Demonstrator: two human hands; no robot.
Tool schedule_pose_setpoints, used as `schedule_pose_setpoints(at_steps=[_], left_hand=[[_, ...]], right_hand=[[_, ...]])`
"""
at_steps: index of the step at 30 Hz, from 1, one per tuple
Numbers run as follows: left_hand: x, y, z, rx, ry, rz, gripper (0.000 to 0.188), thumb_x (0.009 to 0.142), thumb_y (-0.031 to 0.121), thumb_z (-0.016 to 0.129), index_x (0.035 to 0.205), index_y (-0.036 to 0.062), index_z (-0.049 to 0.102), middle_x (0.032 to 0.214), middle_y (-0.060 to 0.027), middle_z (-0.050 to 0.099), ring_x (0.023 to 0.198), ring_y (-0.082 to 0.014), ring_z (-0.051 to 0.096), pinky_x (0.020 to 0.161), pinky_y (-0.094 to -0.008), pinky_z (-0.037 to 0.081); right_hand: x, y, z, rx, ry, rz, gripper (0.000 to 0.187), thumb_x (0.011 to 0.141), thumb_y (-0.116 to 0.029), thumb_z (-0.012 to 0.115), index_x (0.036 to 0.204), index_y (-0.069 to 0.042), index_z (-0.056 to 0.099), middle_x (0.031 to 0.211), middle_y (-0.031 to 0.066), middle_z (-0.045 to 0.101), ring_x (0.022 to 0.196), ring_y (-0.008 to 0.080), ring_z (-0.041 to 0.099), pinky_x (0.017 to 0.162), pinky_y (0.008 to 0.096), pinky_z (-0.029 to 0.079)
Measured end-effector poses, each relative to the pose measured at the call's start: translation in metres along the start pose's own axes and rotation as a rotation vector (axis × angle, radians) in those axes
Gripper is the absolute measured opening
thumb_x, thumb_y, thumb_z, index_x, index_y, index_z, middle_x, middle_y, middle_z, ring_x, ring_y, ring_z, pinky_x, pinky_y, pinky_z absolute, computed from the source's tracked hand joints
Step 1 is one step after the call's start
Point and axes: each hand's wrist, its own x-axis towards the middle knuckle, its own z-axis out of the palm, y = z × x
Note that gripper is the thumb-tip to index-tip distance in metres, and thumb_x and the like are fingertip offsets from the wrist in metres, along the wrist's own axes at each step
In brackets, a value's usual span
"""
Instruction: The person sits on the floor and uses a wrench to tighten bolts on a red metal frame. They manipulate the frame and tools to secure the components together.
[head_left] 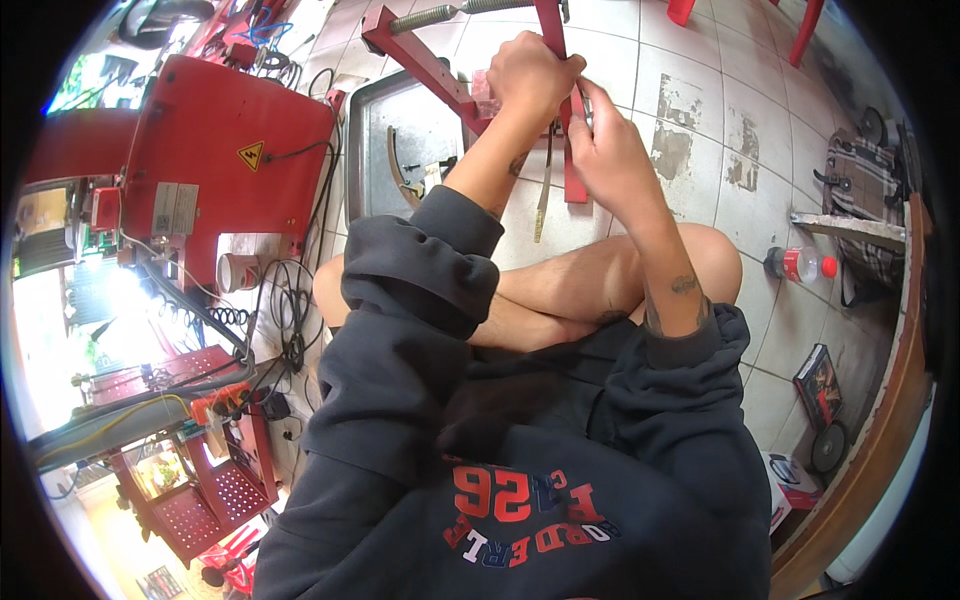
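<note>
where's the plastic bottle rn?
Head view, right side: the plastic bottle with a red cap lies on the tiled floor, just right of the person's knee, below the striped bag.

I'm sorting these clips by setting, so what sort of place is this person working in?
Probably a small repair or metalwork workshop. A large red machine with trailing cables stands on the tiled floor, a metal tray lies beside it, and both hands, left hand and right hand, work on a red metal frame.
</note>
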Motion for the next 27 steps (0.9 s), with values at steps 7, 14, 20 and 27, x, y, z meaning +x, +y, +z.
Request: schedule_pose_setpoints(at_steps=[7,14,20,27], left_hand=[[0.0,-0.029,-0.016,-0.319,-0.259,0.007,0.072,0.084,0.065,0.057,0.077,-0.0062,0.07,0.072,-0.0241,0.068,0.075,-0.0352,0.069,0.074,-0.0434,0.052],[-0.011,-0.033,-0.012,-0.399,-0.266,0.051,0.047,0.084,0.036,0.059,0.095,-0.0087,0.068,0.077,-0.0237,0.069,0.075,-0.0322,0.071,0.076,-0.0405,0.054],[-0.018,-0.037,-0.001,-0.403,-0.222,0.105,0.046,0.074,0.017,0.064,0.112,-0.0094,0.065,0.08,-0.0205,0.071,0.07,-0.0252,0.071,0.07,-0.0352,0.057],[-0.014,-0.046,0.007,-0.423,-0.241,0.102,0.063,0.074,0.012,0.061,0.134,-0.0073,0.053,0.072,-0.0151,0.07,0.063,-0.0195,0.069,0.061,-0.0326,0.056]], right_hand=[[0.031,0.019,-0.008,0.125,0.041,-0.323,0.031,0.099,-0.032,0.055,0.097,-0.002,0.059,0.063,0.016,0.061,0.056,0.0296,0.06,0.058,0.0379,0.047],[0.077,0.019,-0.045,0.385,0.136,-0.175,0.04,0.099,-0.029,0.051,0.074,0.0,0.06,0.053,0.0042,0.055,0.041,0.0072,0.046,0.041,0.0252,0.038],[0.027,0.06,-0.05,0.421,-0.121,0.161,0.032,0.1,-0.023,0.049,0.118,0.002,0.058,0.08,0.0095,0.068,0.069,0.0116,0.065,0.057,0.0246,0.05],[0.041,0.074,0.0,0.537,-0.171,0.395,0.031,0.101,-0.023,0.045,0.124,-0.007,0.058,0.076,-0.0018,0.052,0.068,0.0096,0.048,0.06,0.0247,0.042]])
